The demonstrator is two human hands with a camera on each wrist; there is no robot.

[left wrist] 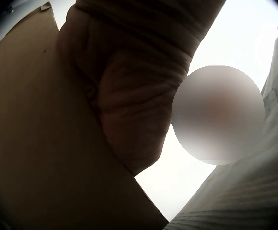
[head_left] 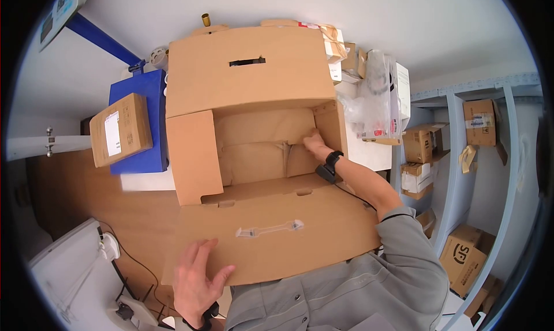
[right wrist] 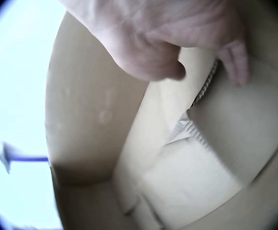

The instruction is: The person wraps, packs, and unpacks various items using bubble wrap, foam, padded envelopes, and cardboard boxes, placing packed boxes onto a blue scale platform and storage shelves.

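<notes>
A large open cardboard box (head_left: 248, 77) fills the middle of the head view, its front flap (head_left: 271, 233) spread toward the person. Inside, folded cardboard pieces (head_left: 254, 161) cover the bottom. The right hand (head_left: 315, 145) reaches into the box's right side; in the right wrist view the hand (right wrist: 177, 38) has its fingertips against a cardboard panel (right wrist: 239, 120) with a torn corrugated edge. On the front flap's left edge rests the left hand (head_left: 196, 279), fingers spread; in the left wrist view its palm (left wrist: 134, 96) lies against the cardboard (left wrist: 43, 129).
A taped parcel (head_left: 122, 129) sits on a blue platform (head_left: 153, 89) at the left. Bubble wrap and small boxes (head_left: 352, 60) stand behind at the right. Shelves (head_left: 456, 146) with cartons line the right side. A white board (head_left: 75, 273) stands at the lower left.
</notes>
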